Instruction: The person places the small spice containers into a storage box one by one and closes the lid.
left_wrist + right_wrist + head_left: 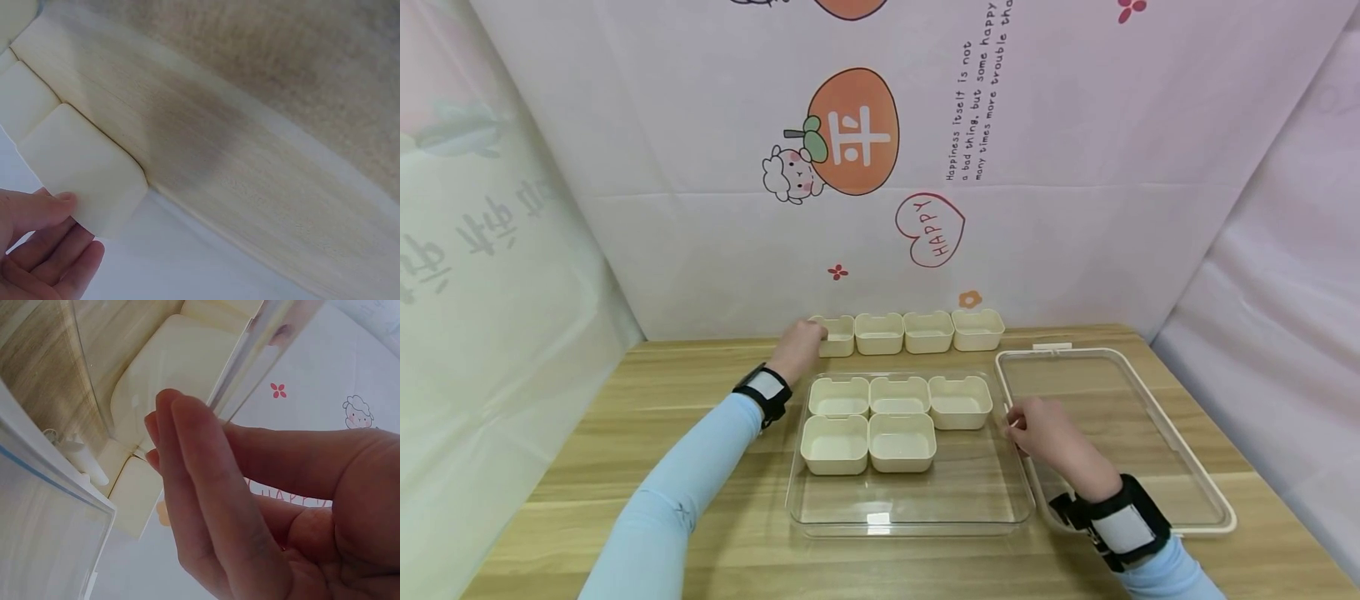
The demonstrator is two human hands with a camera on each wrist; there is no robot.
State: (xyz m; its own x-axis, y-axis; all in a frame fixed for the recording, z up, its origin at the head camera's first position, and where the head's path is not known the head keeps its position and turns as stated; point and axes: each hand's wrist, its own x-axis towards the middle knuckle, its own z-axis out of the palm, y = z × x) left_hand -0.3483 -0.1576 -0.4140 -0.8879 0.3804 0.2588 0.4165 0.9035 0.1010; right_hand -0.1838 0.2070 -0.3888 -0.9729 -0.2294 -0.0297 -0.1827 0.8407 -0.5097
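Observation:
My left hand (799, 348) pinches the near left corner of a small cream bin (841, 342), the leftmost in a row at the back. In the left wrist view, its thumb presses on the outer wall of that bin (87, 164). My right hand (1051, 437) is at the right side of a clear plastic tray (977, 492). In the right wrist view the tray's wall (240, 369) runs down between its thumb and fingers. Several cream bins (901, 450) sit in the tray, three along its far side and two in front of them.
Three more cream bins (928, 333) continue the back row, against the printed backdrop cloth (700, 250). A clear lid with a pale rim (1187, 454) lies on the wooden table (647, 408), right of the tray, beneath my right hand.

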